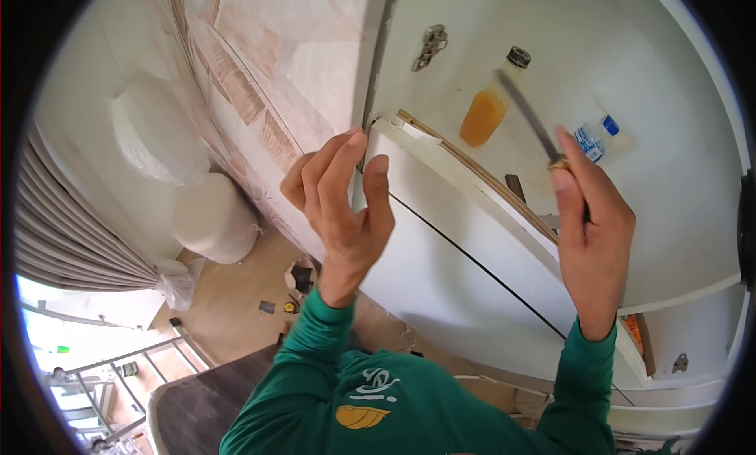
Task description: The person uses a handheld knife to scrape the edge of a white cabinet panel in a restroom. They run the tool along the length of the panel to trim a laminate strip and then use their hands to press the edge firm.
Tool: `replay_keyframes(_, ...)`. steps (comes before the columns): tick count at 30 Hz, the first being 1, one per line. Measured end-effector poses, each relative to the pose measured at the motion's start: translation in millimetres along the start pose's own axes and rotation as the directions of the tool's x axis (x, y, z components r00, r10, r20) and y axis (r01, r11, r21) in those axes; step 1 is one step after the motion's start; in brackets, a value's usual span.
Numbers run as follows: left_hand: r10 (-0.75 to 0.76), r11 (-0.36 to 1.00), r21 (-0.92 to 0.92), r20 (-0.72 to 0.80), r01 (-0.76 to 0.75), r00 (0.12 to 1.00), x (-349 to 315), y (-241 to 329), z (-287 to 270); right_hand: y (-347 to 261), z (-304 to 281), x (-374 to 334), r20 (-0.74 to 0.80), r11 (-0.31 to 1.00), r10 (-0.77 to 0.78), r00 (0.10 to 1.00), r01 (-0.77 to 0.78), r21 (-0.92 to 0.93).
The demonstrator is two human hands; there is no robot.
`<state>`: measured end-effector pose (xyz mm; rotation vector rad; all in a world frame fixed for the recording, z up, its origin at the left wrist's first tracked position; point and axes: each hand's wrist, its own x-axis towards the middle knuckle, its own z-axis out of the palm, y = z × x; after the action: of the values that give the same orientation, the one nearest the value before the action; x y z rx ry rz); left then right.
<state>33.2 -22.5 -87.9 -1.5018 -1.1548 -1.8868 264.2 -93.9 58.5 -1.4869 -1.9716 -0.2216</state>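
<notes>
My right hand [594, 227] is closed round a hand tool [526, 112] with a long, narrow grey blade like a file. Its blade points up and left over the white cabinet's open inside; most of its handle is hidden in my fist. My left hand [339, 195] is raised with fingers bent and apart, holding nothing. It hovers by the corner of a white panel edge [472, 183], where a strip of raw brown board shows; whether a fingertip touches is unclear. Beyond the blade lies a bottle of orange liquid [484, 116] with a black cap.
A crumpled clear bottle with a blue cap [589, 142] and a metal hinge [430, 47] are in the cabinet. A small dark piece [515, 189] lies behind the panel edge. Wrapped white seats [216, 219], a dark tabletop [209, 400] and a metal ladder-like frame [130, 368] stand left.
</notes>
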Motion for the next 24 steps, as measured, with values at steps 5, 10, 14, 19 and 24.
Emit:
replay_keyframes(5,0.144,0.988,-0.099,0.351,-0.116,0.925,50.3,7.2,-8.1,35.2,-9.1,-41.4,-0.16,0.973,0.179,0.971,-0.151,0.173)
replay_keyframes(10,0.128,0.987,0.021,0.494,-0.159,0.86,46.1,-4.8,7.8,46.1,-14.4,-56.4,-0.177,0.907,0.29,0.94,-0.211,0.363)
replay_keyframes(14,0.133,0.988,0.007,0.455,-0.153,0.881,45.4,-6.4,6.9,49.0,-14.7,-54.7,-0.198,0.928,0.222,0.955,-0.145,0.344)
replay_keyframes(19,-0.069,0.997,0.022,0.66,0.072,0.748,48.6,0.8,-43.1,50.5,-17.4,-56.5,-0.136,0.964,0.096,0.986,-0.058,0.258)
replay_keyframes(24,-0.139,0.968,-0.044,0.726,0.248,0.674,60.9,6.5,-71.4,34.6,-18.3,-53.7,-0.065,0.978,0.098,0.993,-0.084,0.192)
